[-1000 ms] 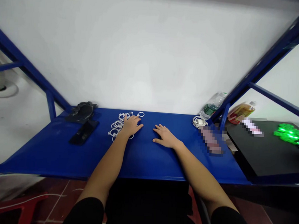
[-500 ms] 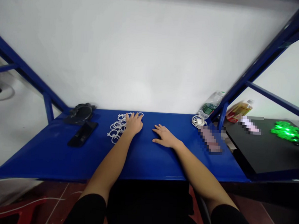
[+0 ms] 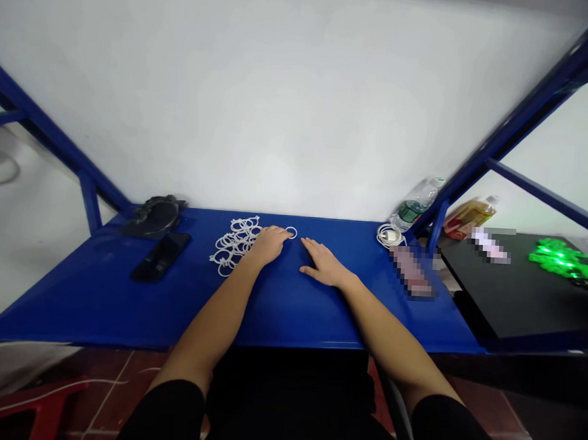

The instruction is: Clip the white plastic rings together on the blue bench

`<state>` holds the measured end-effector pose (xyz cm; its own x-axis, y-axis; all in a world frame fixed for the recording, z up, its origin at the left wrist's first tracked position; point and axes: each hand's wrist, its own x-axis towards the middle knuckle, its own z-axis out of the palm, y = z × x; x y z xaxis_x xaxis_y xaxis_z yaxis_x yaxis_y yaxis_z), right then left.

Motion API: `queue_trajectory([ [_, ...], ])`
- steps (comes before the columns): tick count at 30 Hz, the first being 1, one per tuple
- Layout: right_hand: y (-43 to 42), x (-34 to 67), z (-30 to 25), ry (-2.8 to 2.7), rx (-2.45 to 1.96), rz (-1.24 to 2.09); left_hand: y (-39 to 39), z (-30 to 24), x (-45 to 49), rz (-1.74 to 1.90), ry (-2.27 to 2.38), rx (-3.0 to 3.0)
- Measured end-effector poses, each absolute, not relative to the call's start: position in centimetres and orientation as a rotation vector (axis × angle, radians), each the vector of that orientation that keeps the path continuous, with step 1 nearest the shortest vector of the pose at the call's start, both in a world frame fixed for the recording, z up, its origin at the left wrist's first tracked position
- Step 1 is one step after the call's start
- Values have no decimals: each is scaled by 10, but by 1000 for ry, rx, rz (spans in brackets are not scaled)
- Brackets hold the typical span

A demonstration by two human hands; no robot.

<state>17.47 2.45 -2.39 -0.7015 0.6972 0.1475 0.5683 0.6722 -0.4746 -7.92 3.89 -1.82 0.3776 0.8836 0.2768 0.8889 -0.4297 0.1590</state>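
A pile of white rings with small knotted ends (image 3: 234,240) lies on the blue tabletop (image 3: 298,319), left of centre. At the pile's right edge my left hand (image 3: 269,245) has its fingers drawn together, and a single white ring (image 3: 291,232) sticks out from its fingertips. The thumb's grip on that ring is partly hidden. My right hand (image 3: 325,264) rests palm down on the table to the right, thumb apart from the fingers, with nothing in it. A narrow gap separates it from the ring.
To the left lie a black phone (image 3: 161,257) and a dark plastic-wrapped item (image 3: 156,218). On the right are a coiled white cable (image 3: 390,237) and a water bottle (image 3: 415,207). Blue frame posts (image 3: 439,224) flank the table; a black table (image 3: 507,297) adjoins it.
My left hand has slid right, away from the pile, with one white ring at its fingertips, and its fingers have drawn together. My right hand has barely moved.
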Motion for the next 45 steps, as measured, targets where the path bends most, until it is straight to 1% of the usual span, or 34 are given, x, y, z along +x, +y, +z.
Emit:
queue_trajectory([
  [4, 26, 173, -23, -2403, -981, 528, 33, -23, -63, -629, -1470, -2698],
  [7, 28, 173, -23, -2301, -981, 528, 26, -23, -51, -818, -1304, -2753],
  [10, 30, 171, -27, -2272, -951, 527, 21, -23, -45, -1009, -1251, -2756],
  [12, 31, 168, -31, -2278, -940, 528, 19, -23, -43, -1141, -1295, -2742],
  [14, 30, 164, -32, -2268, -946, 526, 18, -25, -40, -1346, -1387, -2724],
  [19, 22, 159, -27, -2102, -1012, 421, 18, -32, -20, -2132, -1729, -2622],
  [21, 20, 159, -24, -2037, -1054, 375, 17, -34, -11, -2377, -1839, -2629],
  [25, 19, 160, -19, -2062, -1005, 315, 16, -37, -2, -2669, -2005, -2556],
  [27, 19, 160, -18, -2095, -973, 294, 17, -38, -3, -2716, -2037, -2517],
  [30, 20, 161, -18, -2066, -1000, 293, 19, -38, -7, -2693, -2043, -2466],
  [32, 22, 163, -20, -2002, -1035, 307, 19, -37, -11, -2607, -1993, -2473],
  [39, 31, 167, -27, -1881, -1168, 398, 11, -30, -19, -2135, -1804, -2591],
  [42, 28, 165, -24, -1922, -1139, 377, 11, -28, -19, -2025, -1740, -2621],
  [45, 24, 166, -18, -1939, -1053, 354, 11, -27, -21, -2006, -1700, -2582],
])
